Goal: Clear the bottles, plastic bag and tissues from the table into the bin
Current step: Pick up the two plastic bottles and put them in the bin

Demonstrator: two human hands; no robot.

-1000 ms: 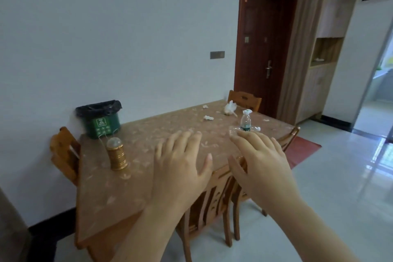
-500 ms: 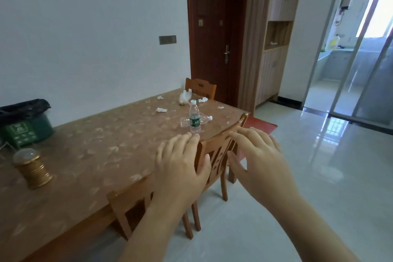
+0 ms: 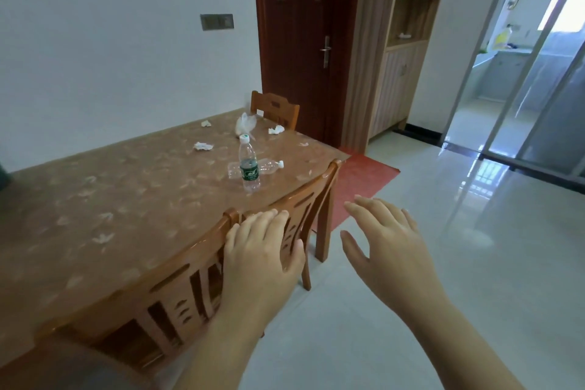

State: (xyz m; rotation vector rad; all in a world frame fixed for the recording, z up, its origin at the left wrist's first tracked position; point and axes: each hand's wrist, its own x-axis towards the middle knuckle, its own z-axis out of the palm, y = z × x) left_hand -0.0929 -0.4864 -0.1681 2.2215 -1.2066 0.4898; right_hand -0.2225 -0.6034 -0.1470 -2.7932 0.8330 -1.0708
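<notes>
Facing a bottle (image 3: 249, 158) whose green label (image 3: 249, 172) seems illegible, left hand (image 3: 262, 252) and right hand (image 3: 386, 244) are spread, holding nothing.

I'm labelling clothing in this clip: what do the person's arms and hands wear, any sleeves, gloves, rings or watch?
Nothing shows. The left hand and right hand are bare, no gloves or rings; the left forearm and right forearm are bare to the frame's edge, with no sleeve, watch or bracelet.
</notes>
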